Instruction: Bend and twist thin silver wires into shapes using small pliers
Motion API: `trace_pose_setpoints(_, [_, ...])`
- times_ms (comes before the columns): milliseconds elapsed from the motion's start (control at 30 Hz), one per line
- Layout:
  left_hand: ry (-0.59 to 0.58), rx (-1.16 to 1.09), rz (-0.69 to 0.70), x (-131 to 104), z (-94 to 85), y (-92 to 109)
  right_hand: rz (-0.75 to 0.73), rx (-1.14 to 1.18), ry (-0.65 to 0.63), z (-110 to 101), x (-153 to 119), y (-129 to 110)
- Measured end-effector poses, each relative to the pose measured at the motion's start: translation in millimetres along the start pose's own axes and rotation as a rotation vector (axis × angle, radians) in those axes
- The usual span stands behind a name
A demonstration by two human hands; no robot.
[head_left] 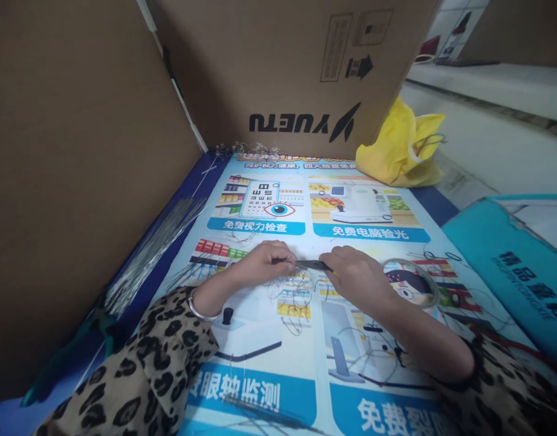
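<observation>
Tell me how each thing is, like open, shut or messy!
Left hand: fingers pinched together
Right hand: closed on dark tool
Dark tool: held, open or shut unclear
Teal-handled tool: handles apart
Silvery wires: loosely bunched
Yellow bag: crumpled
Cardboard: standing, print upside down
Poster: flat, partly covered

Yellow bag [399,148], leopard-print sleeves [137,369]

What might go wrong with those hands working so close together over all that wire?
The dark tool in the right hand points toward the fingertips of the left hand, so a slip could poke or pinch them. The loose, curly wires scattered around the hands might tangle or snag a sleeve.
</observation>
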State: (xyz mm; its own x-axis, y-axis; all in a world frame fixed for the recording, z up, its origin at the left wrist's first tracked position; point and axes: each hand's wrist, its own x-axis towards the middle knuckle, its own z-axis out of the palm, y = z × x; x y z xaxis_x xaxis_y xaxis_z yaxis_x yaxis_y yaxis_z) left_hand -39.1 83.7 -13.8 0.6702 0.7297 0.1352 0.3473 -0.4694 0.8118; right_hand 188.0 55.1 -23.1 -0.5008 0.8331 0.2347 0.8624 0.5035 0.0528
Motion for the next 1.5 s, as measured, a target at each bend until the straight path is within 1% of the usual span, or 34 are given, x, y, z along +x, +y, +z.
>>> trace_pose_setpoints(200, [0.019,0.084,0.043,0.4,1.5,-0.4,-0.019,-0.013,0.018,-0.2,0.6,-0.6])
trace_pose_setpoints(367, [0.039,0.088,0.051,0.9,2.2,1.1,-0.049,-0.036,0.052,-0.7,0.1,-0.8])
trace_pose_setpoints(500, [0.058,0.095,0.039,0.9,2.9,2.3,-0.059,-0.052,0.076,-0.2,0.3,-1.8])
trace_pose_setpoints(667, [0.097,0.161,0.004,0.5,5.1,4.1,-0.06,-0.056,0.095,-0.4,0.2,-3.0])
trace_pose_setpoints(833, [0.083,0.149,-0.039,0.3,5.2,5.0,-0.058,-0.053,0.084,-0.7,0.3,-3.3])
trace_pose_setpoints(1100, [0.044,0.164,-0.005,0.0,3.4,-1.2,-0.05,-0.041,0.076,0.5,-0.5,-2.9])
trace_pose_setpoints(1333, [0.038,0.116,-0.042,-0.2,2.1,2.2,-0.072,-0.072,0.096,1.7,0.6,-2.0])
trace_pose_setpoints(1500, [0.043,0.09,-0.028,-0.2,1.7,2.4,-0.055,-0.081,0.041,-1.2,-0.2,-3.7])
